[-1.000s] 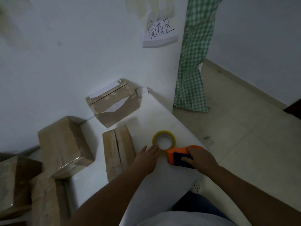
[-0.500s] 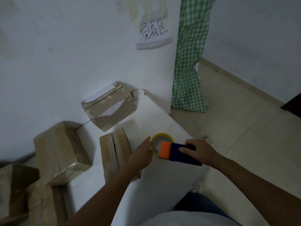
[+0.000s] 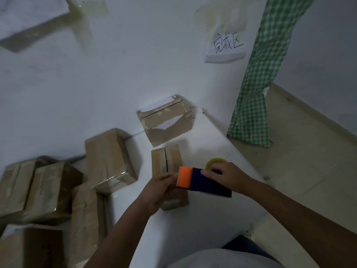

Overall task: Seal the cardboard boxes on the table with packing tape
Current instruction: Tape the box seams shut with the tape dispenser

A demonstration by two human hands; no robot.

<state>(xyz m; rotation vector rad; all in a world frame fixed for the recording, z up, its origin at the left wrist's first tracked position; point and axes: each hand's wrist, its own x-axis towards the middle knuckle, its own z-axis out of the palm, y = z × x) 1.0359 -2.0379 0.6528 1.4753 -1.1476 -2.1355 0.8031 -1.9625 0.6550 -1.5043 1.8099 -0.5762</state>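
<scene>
With both hands gripping the tape dispenser over the unsealed box, the tape may start crooked and miss the seam.

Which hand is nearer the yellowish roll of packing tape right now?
Right. The right hand overlaps the yellowish roll of packing tape while gripping the orange-and-navy dispenser; the left hand is farther left, at the dispenser's orange end.

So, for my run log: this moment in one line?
right hand holds tape dispenser | left hand at its orange end | over unsealed box
</scene>
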